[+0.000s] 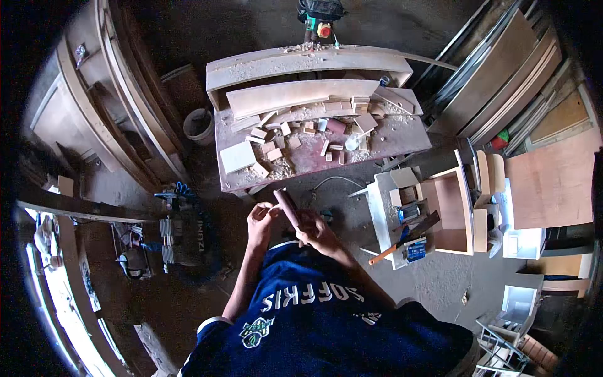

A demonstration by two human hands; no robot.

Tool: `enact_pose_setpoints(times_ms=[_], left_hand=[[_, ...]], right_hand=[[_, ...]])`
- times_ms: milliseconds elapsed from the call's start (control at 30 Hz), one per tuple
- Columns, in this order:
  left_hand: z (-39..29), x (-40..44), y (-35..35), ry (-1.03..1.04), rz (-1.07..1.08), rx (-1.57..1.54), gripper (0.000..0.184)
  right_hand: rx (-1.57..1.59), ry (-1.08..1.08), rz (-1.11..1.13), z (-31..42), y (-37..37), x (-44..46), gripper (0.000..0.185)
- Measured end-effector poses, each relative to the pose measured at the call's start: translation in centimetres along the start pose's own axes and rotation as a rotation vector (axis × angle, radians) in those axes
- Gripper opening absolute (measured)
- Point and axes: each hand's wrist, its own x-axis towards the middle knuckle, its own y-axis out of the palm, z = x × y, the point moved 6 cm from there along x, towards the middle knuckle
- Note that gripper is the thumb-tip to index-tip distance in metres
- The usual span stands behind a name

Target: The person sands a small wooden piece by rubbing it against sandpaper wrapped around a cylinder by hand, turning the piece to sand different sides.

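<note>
A dark reddish-brown roll or strip (286,207), possibly sandpaper, is held in front of my body, just off the near edge of the workbench. My right hand (312,229) is closed round its lower end. My left hand (262,218) has its fingers pinched at the left side of the roll, on a small pale piece whose nature is unclear. Beyond my hands, the workbench (308,164) carries small wood blocks (274,154), a pale square board (237,157) and wood shavings.
A saw with an orange handle (383,254) lies on a white cabinet (384,217) at right. A compressor (182,241) stands left, below a white bucket (199,125). Long boards lean at both sides. A cable (339,178) runs along the floor.
</note>
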Motion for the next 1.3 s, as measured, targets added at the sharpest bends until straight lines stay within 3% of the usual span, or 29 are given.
enact_pose_setpoints(times_ms=[100,133,200,233,333,367,433,467,567,667,733,767,867,967,1033,1100,1167,1233,1300], left_hand=[[0.0,-0.1,0.3,-0.002,-0.022,-0.026,0.015],[0.3,0.1,0.1,0.013,-0.025,0.035,0.014],[1.0,0.5,-0.3,0.018,0.041,0.143,0.019],[1.2,0.7,0.2,-0.007,0.038,0.09,0.02],[1.7,0.4,0.7,-0.029,0.051,0.036,0.02],[1.8,0.5,1.0,-0.03,0.067,0.007,0.02],[2.2,0.4,1.4,-0.036,0.073,0.04,0.018],[2.4,0.4,1.9,-0.01,0.089,0.004,0.02],[3.4,0.4,2.7,-0.109,0.089,-0.07,0.017],[2.2,-0.4,4.9,-0.107,0.064,-0.101,0.015],[5.3,0.1,3.5,-0.185,0.08,-0.058,0.017],[5.6,0.1,3.6,-0.164,0.082,-0.082,0.019],[6.2,-0.4,4.7,-0.201,0.098,-0.145,0.014],[5.7,-0.7,6.2,-0.2,0.059,0.021,0.009],[5.9,-1.1,7.3,-0.26,0.015,-0.044,0.01],[6.7,-0.5,7.8,-0.161,0.088,-0.036,0.012],[4.5,-0.9,10.7,-0.186,0.095,0.012,0.014],[4.5,-0.7,12.0,-0.143,0.045,0.142,0.012],[4.8,-0.6,14.1,-0.175,0.052,0.176,0.012]], right_hand=[[0.055,0.0,0.035,-1.1,-0.2,0.2,0.042],[-0.247,-0.057,-0.097,-1.8,-1.3,0.7,0.044],[-0.396,-0.196,-0.115,-1.0,-2.0,0.4,0.046],[-0.177,-0.033,-0.102,-0.3,-1.4,-0.2,0.046],[0.097,-0.064,-0.022,0.4,-0.3,-0.8,0.045],[0.037,-0.043,-0.024,-0.6,-1.1,-0.7,0.044],[-0.344,-0.099,-0.239,-0.9,-2.9,-0.7,0.042],[-0.536,-0.105,-0.243,-0.9,-3.6,-1.2,0.045],[0.019,0.113,-0.118,-0.2,-2.2,-2.2,0.054],[-0.169,0.053,-0.254,-2.5,-4.4,-2.3,0.053],[-0.274,0.159,-0.288,-2.4,-5.3,-2.9,0.053],[-0.335,0.1,-0.316,-2.9,-5.8,-3.3,0.053],[-0.048,0.184,-0.196,-3.0,-4.7,-4.0,0.05],[-0.249,0.202,-0.309,-8.9,-7.9,-3.4,0.049],[-0.252,0.132,-0.316,-5.2,-8.1,-3.9,0.052],[-0.138,0.12,-0.245,-1.1,-7.4,-4.6,0.056],[0.035,0.122,-0.183,-0.7,-8.0,-4.1,0.06],[-0.34,0.129,-0.26,-2.6,-10.9,-3.4,0.062],[-0.296,0.046,-0.307,-4.5,-13.0,-3.1,0.06]])
